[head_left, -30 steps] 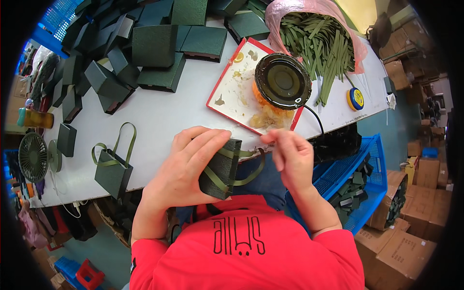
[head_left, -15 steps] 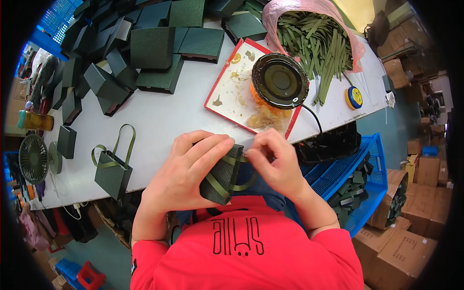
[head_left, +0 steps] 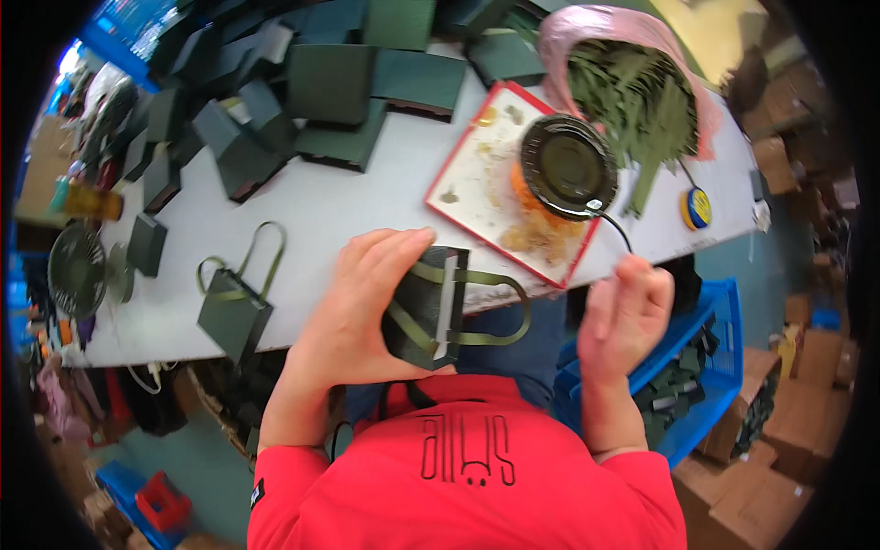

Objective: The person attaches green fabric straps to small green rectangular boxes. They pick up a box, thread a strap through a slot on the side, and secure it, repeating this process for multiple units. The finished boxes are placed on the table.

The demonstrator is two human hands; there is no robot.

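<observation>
At the near edge of the white table, the left hand clasps a dark green box, thumb opposing fingers. The right hand has curled fingers; blur hides any pinch. Lettering marks the red shirt.

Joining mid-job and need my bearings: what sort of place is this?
Probably a small workshop or packing room: dark green boxes are heaped on a white worktable, a pink bag spills green strips, and brown cartons stand at right.

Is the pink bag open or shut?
Open: the pink bag gapes wide, with green strips spilling out onto the white table.
</observation>
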